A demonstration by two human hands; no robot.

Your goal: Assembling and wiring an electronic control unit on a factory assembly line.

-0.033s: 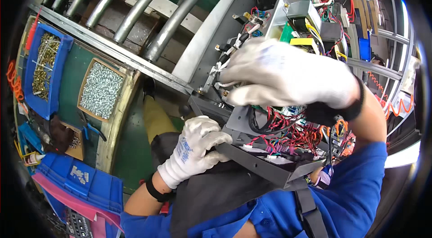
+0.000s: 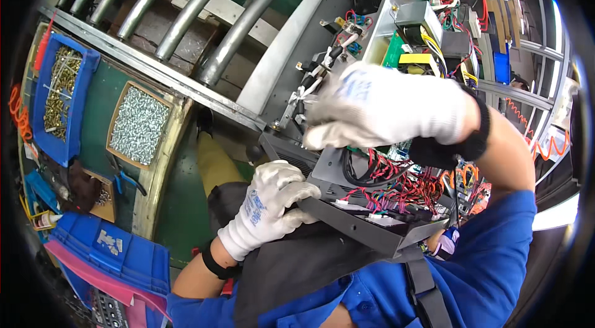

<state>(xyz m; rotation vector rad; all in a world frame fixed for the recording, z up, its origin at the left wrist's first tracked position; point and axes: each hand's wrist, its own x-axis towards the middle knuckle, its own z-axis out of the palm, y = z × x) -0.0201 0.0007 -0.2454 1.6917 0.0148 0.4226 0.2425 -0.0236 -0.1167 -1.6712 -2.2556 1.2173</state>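
Observation:
My left hand, in a white knitted glove, has its fingers curled over the corner of a black metal panel close to my body. Bundles of thin red and black wires with white plugs lie behind that panel. My gloved right hand is over the inside of a large metal chassis, blurred by motion. Its thumb and fingers are drawn together near the panel's far side, and whatever they hold is hidden. Beside those fingers runs a thick cable with white and black sleeves.
Metal rollers line the far left. On the green bench are a blue bin of brass-coloured screws, a carton of silver screws and blue-handled pliers. A blue crate stands near left. Transformers sit in the chassis.
My right hand has shifted slightly, with its wrist a little further left and its fingers angled differently. My left hand stays on the panel's corner.

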